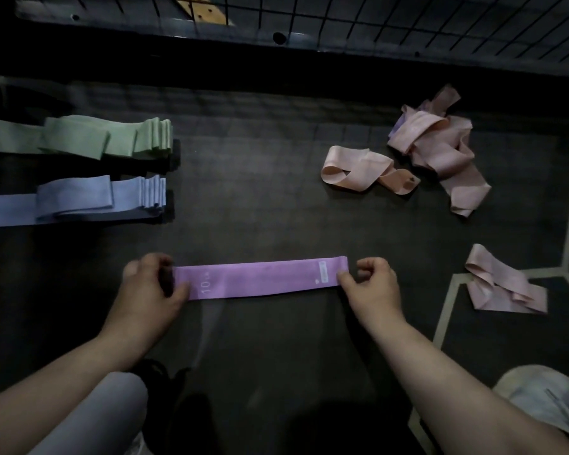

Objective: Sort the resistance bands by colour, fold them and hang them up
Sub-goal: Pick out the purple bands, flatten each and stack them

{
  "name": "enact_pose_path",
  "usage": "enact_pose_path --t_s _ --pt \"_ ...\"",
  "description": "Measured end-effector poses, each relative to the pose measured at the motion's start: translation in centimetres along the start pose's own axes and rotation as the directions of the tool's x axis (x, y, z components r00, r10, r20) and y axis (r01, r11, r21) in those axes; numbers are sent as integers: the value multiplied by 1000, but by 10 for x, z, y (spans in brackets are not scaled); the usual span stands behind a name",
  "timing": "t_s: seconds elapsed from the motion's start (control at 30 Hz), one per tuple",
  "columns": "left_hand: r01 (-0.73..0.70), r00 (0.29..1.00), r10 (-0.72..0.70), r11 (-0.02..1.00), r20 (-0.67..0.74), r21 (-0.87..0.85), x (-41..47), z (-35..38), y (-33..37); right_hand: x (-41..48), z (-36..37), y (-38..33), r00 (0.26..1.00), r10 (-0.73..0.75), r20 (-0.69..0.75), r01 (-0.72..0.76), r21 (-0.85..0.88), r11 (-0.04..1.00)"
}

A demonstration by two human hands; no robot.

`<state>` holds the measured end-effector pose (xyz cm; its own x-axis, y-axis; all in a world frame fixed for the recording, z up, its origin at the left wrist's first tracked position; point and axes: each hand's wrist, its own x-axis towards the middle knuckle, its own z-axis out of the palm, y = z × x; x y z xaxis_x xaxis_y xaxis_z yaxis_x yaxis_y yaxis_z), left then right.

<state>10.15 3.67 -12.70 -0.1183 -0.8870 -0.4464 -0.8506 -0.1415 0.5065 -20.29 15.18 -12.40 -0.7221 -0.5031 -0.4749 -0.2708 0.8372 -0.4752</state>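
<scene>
Fingers [180,291] of the left hand [145,290] and right hand [373,285] are clamped on opposite ends of the purple band [260,279], which lies flat on the floor [260,198]. Green stack [112,139] and blue stack [96,195] lie folded at left. Pink bands [440,146] lie unfolded at right. By my judgement, nothing is hung yet.

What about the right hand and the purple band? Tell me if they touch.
Touching. The head view shows the right hand gripping the purple band at its end, thumb on top.

Dim, soft-focus view with dark corners and wide-angle bending at edges.
</scene>
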Motion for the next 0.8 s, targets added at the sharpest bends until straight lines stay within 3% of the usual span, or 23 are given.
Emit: enact_pose_path --t_s 0.1,0.13,0.2,0.33,0.47,0.8 --pt "-358 933 358 904 44 234 2 -1 -3 -1 -8 -4 938 -309 157 344 -324 881" --pt "-465 884 453 829 116 311 4 -2 -5 0 -11 -7 901 -353 250 429 -407 807" --pt "-567 824 504 731 260 381 11 -3 -9 4 -14 -11 862 -354 363 500 -497 709" --pt "-626 780 510 652 363 428 20 -2 -13 15 -12 -12 835 -369 409 543 -503 672" --pt "-670 742 581 622 334 406 27 -1 -16 21 -10 -14 828 -373 419 550 -477 686" --pt "-670 728 627 566 276 481 24 2 -14 20 -13 -14 812 -391 434 577 -494 650"
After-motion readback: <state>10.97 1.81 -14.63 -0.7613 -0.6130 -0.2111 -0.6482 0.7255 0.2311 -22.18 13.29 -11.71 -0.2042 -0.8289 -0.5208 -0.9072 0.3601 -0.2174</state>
